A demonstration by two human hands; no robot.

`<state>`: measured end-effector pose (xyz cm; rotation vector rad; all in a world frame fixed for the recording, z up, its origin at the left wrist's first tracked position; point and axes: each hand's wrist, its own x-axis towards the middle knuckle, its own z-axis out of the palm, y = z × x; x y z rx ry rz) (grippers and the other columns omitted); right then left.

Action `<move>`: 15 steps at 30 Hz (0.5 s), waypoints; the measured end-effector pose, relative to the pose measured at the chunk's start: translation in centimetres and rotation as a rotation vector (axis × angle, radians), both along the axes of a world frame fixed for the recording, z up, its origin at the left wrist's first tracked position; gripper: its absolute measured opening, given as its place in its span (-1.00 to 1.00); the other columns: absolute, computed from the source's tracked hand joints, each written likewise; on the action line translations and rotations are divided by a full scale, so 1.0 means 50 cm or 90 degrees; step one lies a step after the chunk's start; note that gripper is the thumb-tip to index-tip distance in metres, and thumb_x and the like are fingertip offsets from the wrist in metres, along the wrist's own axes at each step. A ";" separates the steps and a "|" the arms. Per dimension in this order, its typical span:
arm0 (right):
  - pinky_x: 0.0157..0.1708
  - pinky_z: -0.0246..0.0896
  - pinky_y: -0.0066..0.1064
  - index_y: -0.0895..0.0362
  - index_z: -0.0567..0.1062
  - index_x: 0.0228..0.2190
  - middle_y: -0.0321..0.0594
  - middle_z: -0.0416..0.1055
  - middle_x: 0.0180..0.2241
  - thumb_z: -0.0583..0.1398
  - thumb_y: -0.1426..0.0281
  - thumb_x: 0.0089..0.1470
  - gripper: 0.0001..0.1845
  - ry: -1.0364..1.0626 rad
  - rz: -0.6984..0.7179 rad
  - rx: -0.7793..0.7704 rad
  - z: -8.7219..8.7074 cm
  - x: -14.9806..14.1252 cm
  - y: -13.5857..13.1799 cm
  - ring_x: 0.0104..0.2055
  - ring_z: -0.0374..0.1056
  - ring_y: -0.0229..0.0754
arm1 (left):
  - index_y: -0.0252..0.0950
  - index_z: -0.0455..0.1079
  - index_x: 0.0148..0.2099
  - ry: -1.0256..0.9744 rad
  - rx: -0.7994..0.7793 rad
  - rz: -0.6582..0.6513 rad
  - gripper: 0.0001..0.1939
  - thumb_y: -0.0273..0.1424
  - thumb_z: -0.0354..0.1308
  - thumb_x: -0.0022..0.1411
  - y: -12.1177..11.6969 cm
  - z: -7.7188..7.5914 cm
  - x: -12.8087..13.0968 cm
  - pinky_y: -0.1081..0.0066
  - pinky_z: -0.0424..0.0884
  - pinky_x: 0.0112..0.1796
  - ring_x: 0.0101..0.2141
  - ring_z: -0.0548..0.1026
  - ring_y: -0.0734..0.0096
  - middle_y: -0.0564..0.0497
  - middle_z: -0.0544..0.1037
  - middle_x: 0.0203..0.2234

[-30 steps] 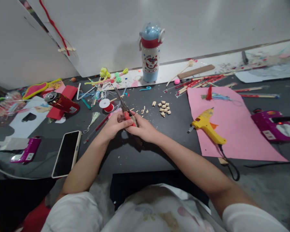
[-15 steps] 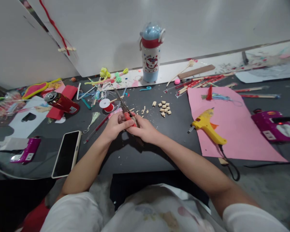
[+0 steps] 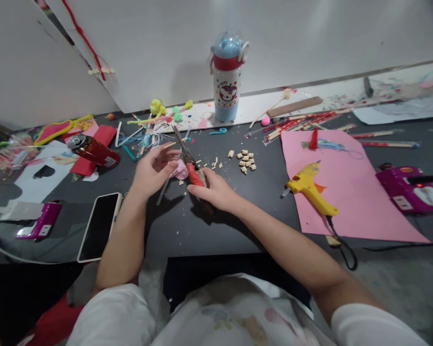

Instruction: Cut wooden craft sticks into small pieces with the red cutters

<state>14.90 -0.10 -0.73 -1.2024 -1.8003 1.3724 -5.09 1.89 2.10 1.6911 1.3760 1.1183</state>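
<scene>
My right hand (image 3: 218, 191) is closed around the red handles of a pair of scissors (image 3: 195, 174), whose long metal blades (image 3: 181, 144) point away from me and to the left. My left hand (image 3: 152, 169) is apart from the scissors, just left of them, fingers spread and nothing seen in them. It hovers over the strip-like pieces on the table and covers the spool of red thread. Beyond the scissors lie several short cut pieces of wooden stick (image 3: 245, 156), some grouped in small bundles. A pink round piece (image 3: 181, 169) shows between the hands.
A yellow glue gun (image 3: 312, 190) rests on pink paper (image 3: 346, 211) at the right, by a purple power strip (image 3: 411, 187). A bottle (image 3: 226, 81) stands at the back. Leftward are a phone (image 3: 100, 226), a tilted red can (image 3: 94, 151) and another purple socket block (image 3: 45, 221).
My left hand has let go of the scissors and moved left, its fingers opening. The right hand still holds the scissors in about the same place.
</scene>
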 end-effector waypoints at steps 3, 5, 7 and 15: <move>-0.37 0.11 -0.31 0.09 0.25 -0.37 -0.29 0.31 -0.43 0.14 -0.10 -0.10 -0.48 -0.012 0.014 0.004 0.002 0.001 0.001 -0.38 0.25 -0.17 | -0.22 0.35 0.10 0.147 0.143 0.112 -0.43 -0.12 0.26 0.07 -0.004 0.006 -0.004 0.33 0.43 -0.09 -0.14 0.53 0.31 -0.09 0.55 -0.12; -0.38 0.10 -0.32 0.09 0.23 -0.38 -0.30 0.30 -0.44 0.14 -0.11 -0.11 -0.47 -0.024 0.024 0.001 0.003 0.001 0.001 -0.40 0.24 -0.17 | -0.18 0.43 0.01 0.233 0.207 0.150 -0.59 -0.18 0.23 0.12 -0.006 0.005 -0.006 0.32 0.39 -0.04 -0.14 0.52 0.31 -0.05 0.56 -0.16; -0.39 0.09 -0.33 0.09 0.22 -0.39 -0.30 0.29 -0.44 0.15 -0.12 -0.12 -0.46 -0.029 0.037 -0.005 0.004 0.001 -0.001 -0.40 0.24 -0.18 | -0.17 0.49 -0.10 0.281 0.244 0.158 -0.73 -0.23 0.20 0.16 -0.007 0.001 -0.013 0.33 0.36 -0.03 -0.15 0.51 0.30 -0.02 0.57 -0.21; -0.38 0.10 -0.36 0.10 0.24 -0.31 -0.31 0.28 -0.40 0.18 -0.06 -0.11 -0.47 0.004 0.085 -0.001 0.007 0.005 -0.005 -0.38 0.23 -0.22 | -0.16 0.51 -0.21 0.339 0.288 0.145 -0.82 -0.26 0.11 0.23 -0.006 -0.002 -0.032 0.38 0.32 -0.19 -0.32 0.49 0.35 0.02 0.55 -0.41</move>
